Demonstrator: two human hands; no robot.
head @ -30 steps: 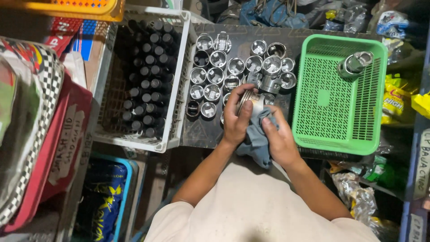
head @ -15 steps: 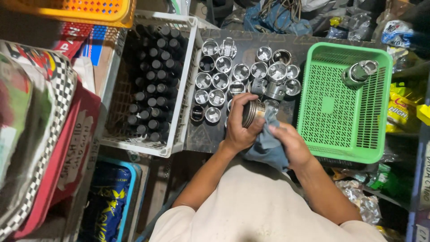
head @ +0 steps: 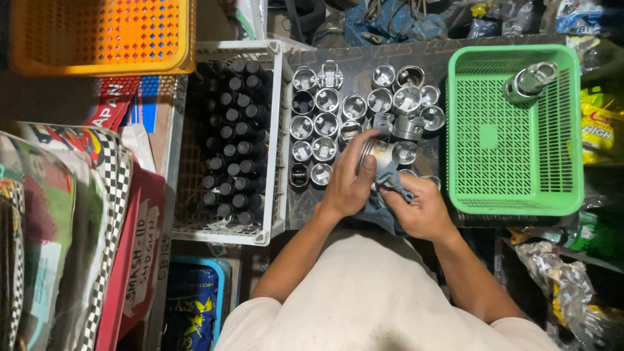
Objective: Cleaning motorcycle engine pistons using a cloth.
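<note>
My left hand (head: 350,182) grips a shiny metal piston (head: 380,151) just above the dark tray (head: 354,62). My right hand (head: 421,207) presses a blue-grey cloth (head: 383,195) against the piston's lower side. Several more silver pistons (head: 326,101) stand in rows on the tray beyond my hands. One piston (head: 530,81) lies in the far right corner of the green plastic basket (head: 513,195) to the right.
A white crate (head: 224,52) full of dark bottles (head: 234,130) stands left of the tray. An orange basket (head: 97,39) sits at the top left. Checkered fabric and boxes (head: 78,214) pile up on the left; packets and foil bags (head: 604,130) crowd the right edge.
The view has shifted slightly. My hands have stayed over the tray's near edge, the left turning the piston while the right works the cloth around it.
</note>
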